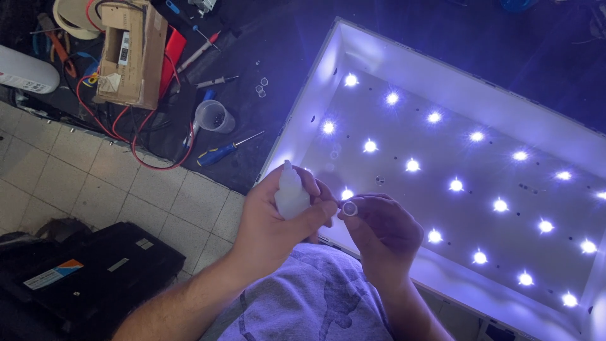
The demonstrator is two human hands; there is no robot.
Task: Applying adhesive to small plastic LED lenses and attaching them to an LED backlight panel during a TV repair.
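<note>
Small and white, the plastic squeeze bottle [291,192] sits in my left hand [278,218], fingers wrapped tight round its smooth body and the thumb pressed along its side, nozzle end pointing up and away from me. My right hand [382,230] pinches a tiny clear round lens cap [350,208] between thumb and fingertips, held just beside the bottle, right in front of my grey shirt. Both hands hover over the near corner of the open backlight panel [353,53], a white, shallow tray with sloped matte walls, whose rows of LED points [411,165] glow bright blue-white. To the left on the dark work mat lies an open brown cardboard box [132,53] with a white barcode sticker on its flap, red wires [136,148] looping out from under it. Near it stand a translucent plastic cup [213,117] and a screwdriver [227,149] with a blue and yellow handle. A white cylinder [25,71] with printed lettering lies at the far left edge. On the pale tiled floor below, a black flat case [95,271] carries an orange, white and blue rectangular label.
</note>
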